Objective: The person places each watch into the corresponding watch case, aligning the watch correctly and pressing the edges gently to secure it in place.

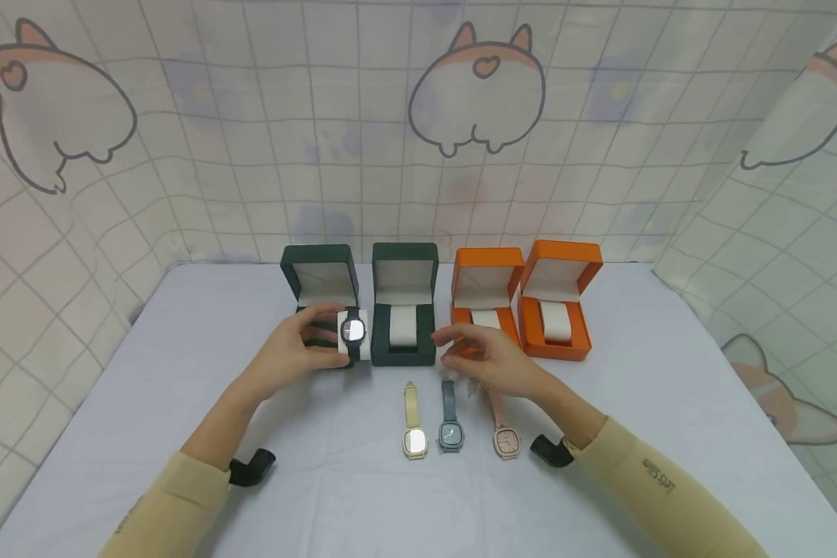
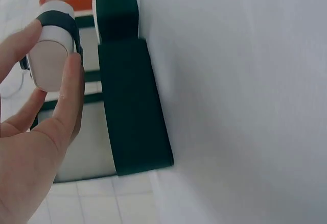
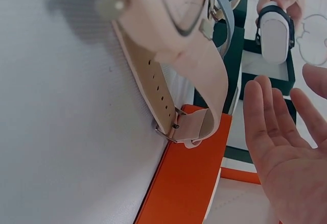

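Note:
My left hand [image 1: 282, 356] grips a white watch pillow [image 2: 48, 63] at its ends, between thumb and fingers. A black-strapped watch [image 1: 353, 330] is wrapped round that pillow, its face toward me. Both are over the base of the leftmost dark green box [image 1: 318, 271], which is partly hidden by the hand. My right hand [image 1: 498, 360] hovers in front of the left orange box [image 1: 487, 267], fingers loosely extended and holding nothing. In the right wrist view, its palm [image 3: 294, 157] shows with the fingers apart from the thumb.
A second green box [image 1: 404, 360] and a right orange box [image 1: 561, 350] stand open, each with a white pillow inside. In front lie a yellow watch [image 1: 415, 442], a blue-grey watch [image 1: 450, 435] and a pink watch [image 1: 506, 442] on the white tablecloth [image 1: 335, 480].

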The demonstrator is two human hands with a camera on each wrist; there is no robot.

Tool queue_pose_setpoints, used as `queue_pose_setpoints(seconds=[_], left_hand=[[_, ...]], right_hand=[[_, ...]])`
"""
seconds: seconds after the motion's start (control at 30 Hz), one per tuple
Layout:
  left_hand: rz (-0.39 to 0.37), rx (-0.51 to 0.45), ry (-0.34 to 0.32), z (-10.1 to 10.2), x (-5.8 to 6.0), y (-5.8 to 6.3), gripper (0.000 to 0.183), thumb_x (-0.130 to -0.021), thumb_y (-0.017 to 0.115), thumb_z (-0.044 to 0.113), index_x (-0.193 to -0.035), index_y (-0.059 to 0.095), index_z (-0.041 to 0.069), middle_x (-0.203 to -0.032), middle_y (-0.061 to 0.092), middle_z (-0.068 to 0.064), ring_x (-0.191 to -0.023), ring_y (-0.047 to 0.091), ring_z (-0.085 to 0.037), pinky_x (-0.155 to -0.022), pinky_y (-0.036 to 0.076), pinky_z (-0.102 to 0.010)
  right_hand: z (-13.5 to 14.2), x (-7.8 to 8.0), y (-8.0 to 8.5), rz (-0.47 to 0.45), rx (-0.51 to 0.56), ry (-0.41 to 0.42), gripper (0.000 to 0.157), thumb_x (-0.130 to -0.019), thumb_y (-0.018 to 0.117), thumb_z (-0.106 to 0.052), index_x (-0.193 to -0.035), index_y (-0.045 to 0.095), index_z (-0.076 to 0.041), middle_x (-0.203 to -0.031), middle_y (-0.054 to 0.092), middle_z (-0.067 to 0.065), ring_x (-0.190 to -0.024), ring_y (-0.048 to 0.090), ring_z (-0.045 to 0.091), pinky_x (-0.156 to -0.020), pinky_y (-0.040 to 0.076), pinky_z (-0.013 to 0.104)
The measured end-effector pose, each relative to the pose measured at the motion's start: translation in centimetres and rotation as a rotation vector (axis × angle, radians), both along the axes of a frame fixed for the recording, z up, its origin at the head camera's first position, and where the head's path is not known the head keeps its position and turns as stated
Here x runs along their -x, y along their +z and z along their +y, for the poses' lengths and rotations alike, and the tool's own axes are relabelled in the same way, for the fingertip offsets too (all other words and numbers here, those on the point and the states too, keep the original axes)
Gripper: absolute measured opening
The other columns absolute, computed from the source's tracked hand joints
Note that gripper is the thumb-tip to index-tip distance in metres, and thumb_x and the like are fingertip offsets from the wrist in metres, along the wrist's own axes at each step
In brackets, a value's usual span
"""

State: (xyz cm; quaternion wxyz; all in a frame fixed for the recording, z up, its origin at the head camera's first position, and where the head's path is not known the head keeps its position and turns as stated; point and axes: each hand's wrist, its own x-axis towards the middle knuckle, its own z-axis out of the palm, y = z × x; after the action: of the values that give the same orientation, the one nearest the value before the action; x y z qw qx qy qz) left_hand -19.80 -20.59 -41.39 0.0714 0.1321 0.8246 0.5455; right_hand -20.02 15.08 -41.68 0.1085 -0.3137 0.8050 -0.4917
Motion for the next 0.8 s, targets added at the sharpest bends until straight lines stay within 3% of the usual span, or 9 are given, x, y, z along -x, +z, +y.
queue_pose_setpoints(seconds=[0.23,0.6,0.8], left_hand=[[-0.001,0.013,-0.002,-1.9,0.6,-0.2,0.079,-0.081,0.090,0.014,-0.149,0.051,0.017,-0.142,0.052,-0.013,-0.116,0.061,-0.030,-0.089,0.054,-0.036],[-0.013,0.065,-0.024,-4.5,1.5,0.0,0.078,-0.084,0.087,0.015,-0.151,0.048,0.013,-0.143,0.049,-0.015,-0.121,0.058,-0.033,-0.089,0.054,-0.033],[-0.010,0.110,-0.025,-5.2,1.8,0.0,0.079,-0.086,0.086,0.016,-0.153,0.045,0.010,-0.143,0.049,-0.017,-0.122,0.057,-0.034,-0.094,0.051,-0.041]], right_hand=[[0.1,0.0,-0.1,-0.007,-0.015,0.012,0.039,-0.100,0.069,-0.013,-0.137,0.060,-0.003,-0.131,0.064,0.016,-0.108,0.065,0.022,-0.094,0.056,0.036],[0.2,-0.2,-0.2,-0.015,-0.022,0.014,0.042,-0.101,0.068,-0.013,-0.140,0.058,-0.002,-0.127,0.065,0.015,-0.108,0.064,0.024,-0.096,0.054,0.042],[0.2,-0.1,-0.3,-0.021,-0.038,0.016,0.043,-0.101,0.068,-0.014,-0.141,0.056,-0.003,-0.125,0.065,0.013,-0.108,0.065,0.023,-0.095,0.054,0.038]])
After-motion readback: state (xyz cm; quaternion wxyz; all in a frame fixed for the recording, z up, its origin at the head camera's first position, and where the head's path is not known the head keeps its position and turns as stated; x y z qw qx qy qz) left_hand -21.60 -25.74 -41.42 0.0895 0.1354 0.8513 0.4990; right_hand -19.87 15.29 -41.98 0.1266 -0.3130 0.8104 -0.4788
